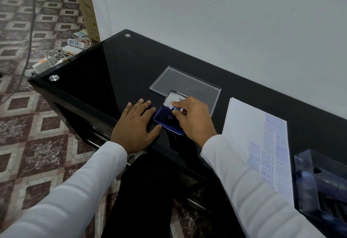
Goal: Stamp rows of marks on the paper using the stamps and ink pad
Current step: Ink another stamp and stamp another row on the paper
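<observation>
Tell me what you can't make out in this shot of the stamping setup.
Head view only:
- Stamp: mostly covered by the right hand, so its face and wording are hidden.
- Ink pad: partly hidden under that hand; the lid label is cut off by the fingers.
- Stamp box: cut off by the right edge, contents blurred.
- Paper: distant marks too small to read.

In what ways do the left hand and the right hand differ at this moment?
The left hand lies flat on the black table, fingers spread, thumb against the ink pad; the right hand is raised over the pad. The left hand holds nothing; the right hand pinches a blue stamp. Both wear white sleeves.
</observation>
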`<action>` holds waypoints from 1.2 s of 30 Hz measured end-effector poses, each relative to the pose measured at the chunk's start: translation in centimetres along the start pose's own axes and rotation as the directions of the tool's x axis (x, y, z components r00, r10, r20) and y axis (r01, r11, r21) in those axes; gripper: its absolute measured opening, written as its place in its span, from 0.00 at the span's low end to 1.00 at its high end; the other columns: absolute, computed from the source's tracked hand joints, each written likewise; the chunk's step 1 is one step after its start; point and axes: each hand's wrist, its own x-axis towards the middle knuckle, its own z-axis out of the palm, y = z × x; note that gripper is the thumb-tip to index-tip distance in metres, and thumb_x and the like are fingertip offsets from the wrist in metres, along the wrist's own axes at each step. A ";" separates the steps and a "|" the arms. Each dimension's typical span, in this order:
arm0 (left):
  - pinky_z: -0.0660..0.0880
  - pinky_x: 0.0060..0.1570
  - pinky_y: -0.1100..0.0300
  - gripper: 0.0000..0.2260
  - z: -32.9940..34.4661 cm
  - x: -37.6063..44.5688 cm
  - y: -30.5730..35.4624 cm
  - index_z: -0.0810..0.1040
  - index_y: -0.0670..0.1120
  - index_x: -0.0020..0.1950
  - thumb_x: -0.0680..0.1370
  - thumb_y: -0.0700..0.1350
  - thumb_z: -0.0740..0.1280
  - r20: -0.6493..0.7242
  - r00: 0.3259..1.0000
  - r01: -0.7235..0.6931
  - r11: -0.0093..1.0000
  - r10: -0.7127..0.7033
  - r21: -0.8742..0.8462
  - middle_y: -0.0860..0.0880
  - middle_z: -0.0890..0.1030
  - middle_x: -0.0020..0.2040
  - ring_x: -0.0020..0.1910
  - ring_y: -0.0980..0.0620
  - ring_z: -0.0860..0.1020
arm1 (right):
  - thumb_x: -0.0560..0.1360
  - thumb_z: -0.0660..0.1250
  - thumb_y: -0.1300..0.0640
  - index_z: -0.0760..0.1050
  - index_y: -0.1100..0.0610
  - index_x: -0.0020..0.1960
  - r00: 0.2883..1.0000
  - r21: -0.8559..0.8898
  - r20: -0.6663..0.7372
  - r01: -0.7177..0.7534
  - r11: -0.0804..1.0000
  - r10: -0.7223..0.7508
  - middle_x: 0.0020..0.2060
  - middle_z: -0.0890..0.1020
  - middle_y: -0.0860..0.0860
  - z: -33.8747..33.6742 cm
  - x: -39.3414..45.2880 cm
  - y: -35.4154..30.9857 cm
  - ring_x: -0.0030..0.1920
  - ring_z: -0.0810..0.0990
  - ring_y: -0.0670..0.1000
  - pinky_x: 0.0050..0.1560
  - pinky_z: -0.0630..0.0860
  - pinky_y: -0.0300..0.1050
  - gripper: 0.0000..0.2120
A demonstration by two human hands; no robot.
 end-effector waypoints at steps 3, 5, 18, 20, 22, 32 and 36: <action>0.50 0.79 0.45 0.33 0.0 0.0 0.0 0.69 0.51 0.76 0.77 0.68 0.52 0.006 1.000 0.000 1.000 0.000 0.000 0.48 0.65 0.78 0.80 0.48 0.58 | 0.78 0.70 0.57 0.81 0.55 0.62 1.000 -0.004 -0.014 0.013 1.000 -0.013 0.55 0.82 0.52 0.0 0.1 0.2 0.55 0.81 0.52 0.61 0.77 0.49 0.13; 0.49 0.79 0.45 0.33 0.0 0.1 0.0 0.69 0.51 0.76 0.77 0.68 0.52 0.015 1.000 0.001 1.000 -0.001 0.000 0.48 0.65 0.79 0.80 0.48 0.57 | 0.78 0.70 0.57 0.81 0.55 0.62 1.000 -0.009 -0.018 0.018 1.000 -0.018 0.55 0.83 0.53 0.0 0.1 0.3 0.55 0.81 0.52 0.61 0.76 0.49 0.13; 0.48 0.79 0.46 0.34 -0.1 0.2 0.0 0.68 0.51 0.77 0.77 0.69 0.50 0.026 1.000 0.012 1.000 -0.012 0.000 0.49 0.64 0.79 0.80 0.48 0.56 | 0.74 0.72 0.59 0.83 0.56 0.53 0.999 0.047 -0.032 0.005 0.999 -0.004 0.49 0.81 0.49 0.0 -0.3 0.2 0.47 0.79 0.47 0.52 0.77 0.40 0.08; 0.48 0.79 0.46 0.34 -0.1 0.2 0.1 0.67 0.51 0.77 0.77 0.69 0.50 0.030 0.999 0.014 1.000 -0.014 0.002 0.49 0.64 0.79 0.80 0.48 0.56 | 0.75 0.72 0.58 0.83 0.55 0.56 0.999 0.041 -0.041 0.005 0.999 -0.003 0.51 0.82 0.50 0.2 -0.2 0.3 0.48 0.79 0.48 0.54 0.78 0.42 0.09; 0.47 0.79 0.45 0.35 -0.2 0.2 0.1 0.67 0.51 0.77 0.77 0.69 0.50 0.035 0.999 0.012 1.000 -0.012 0.001 0.49 0.64 0.79 0.80 0.48 0.56 | 0.76 0.71 0.58 0.83 0.55 0.58 0.999 0.048 -0.038 0.002 0.999 -0.001 0.54 0.82 0.50 0.4 -0.1 0.4 0.50 0.80 0.49 0.57 0.78 0.45 0.11; 0.46 0.78 0.47 0.33 0.0 0.1 0.0 0.67 0.52 0.77 0.78 0.68 0.52 0.028 1.000 0.008 1.000 -0.009 0.017 0.49 0.64 0.79 0.80 0.48 0.56 | 0.77 0.71 0.58 0.82 0.55 0.61 1.000 0.064 -0.008 -0.005 0.998 0.005 0.57 0.82 0.51 0.2 -0.1 0.5 0.56 0.80 0.51 0.61 0.78 0.50 0.13; 0.46 0.78 0.47 0.33 0.1 0.2 0.1 0.67 0.52 0.77 0.78 0.68 0.52 0.025 1.000 0.013 1.000 -0.013 0.014 0.49 0.64 0.79 0.80 0.49 0.56 | 0.76 0.72 0.57 0.82 0.53 0.59 1.000 0.065 -0.021 -0.009 0.998 0.010 0.54 0.82 0.48 0.1 -0.2 0.7 0.49 0.79 0.46 0.56 0.79 0.44 0.12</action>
